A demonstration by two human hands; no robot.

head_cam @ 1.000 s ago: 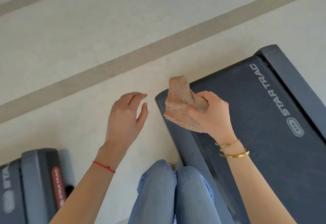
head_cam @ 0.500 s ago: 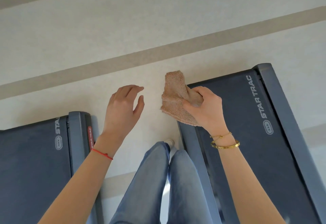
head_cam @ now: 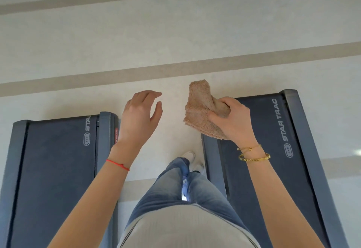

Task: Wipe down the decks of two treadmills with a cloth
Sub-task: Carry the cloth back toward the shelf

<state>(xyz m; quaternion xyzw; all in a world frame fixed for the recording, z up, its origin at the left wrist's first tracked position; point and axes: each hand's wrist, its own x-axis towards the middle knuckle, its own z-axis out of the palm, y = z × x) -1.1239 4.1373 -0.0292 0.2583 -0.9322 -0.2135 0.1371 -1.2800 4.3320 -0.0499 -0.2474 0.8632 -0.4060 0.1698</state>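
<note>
Nearest the camera are a pale ribbed top (head_cam: 187,228) and blue jeans (head_cam: 175,189), with white shoes (head_cam: 190,155) showing on the floor beyond the knees. The person stands in the aisle between two dark treadmills. The left treadmill deck (head_cam: 56,169) lies to the person's left, its grey side rail (head_cam: 104,140) carrying a red label, and the right treadmill deck (head_cam: 259,179) lies to the right, with STAR TRAC printed in white along its belt. The left forearm wears a thin red string (head_cam: 117,164) at the wrist; the right wrist wears a gold bangle (head_cam: 254,158) and a fine gold chain. The left hand (head_cam: 139,117) hovers above the floor just beside the left deck's rail, fingers relaxed and slightly bent, thumb apart, holding nothing. The right hand (head_cam: 233,119) is raised over the near corner of the right deck, fingers and thumb curled round a tan terry cloth (head_cam: 201,109), which bunches up out of the grip and hangs in a fold below it. The cloth appears to be clear of the deck, though the downward view makes its height hard to judge. Beyond the hands, the pale floor (head_cam: 175,32) is crossed by darker beige stripes.
</note>
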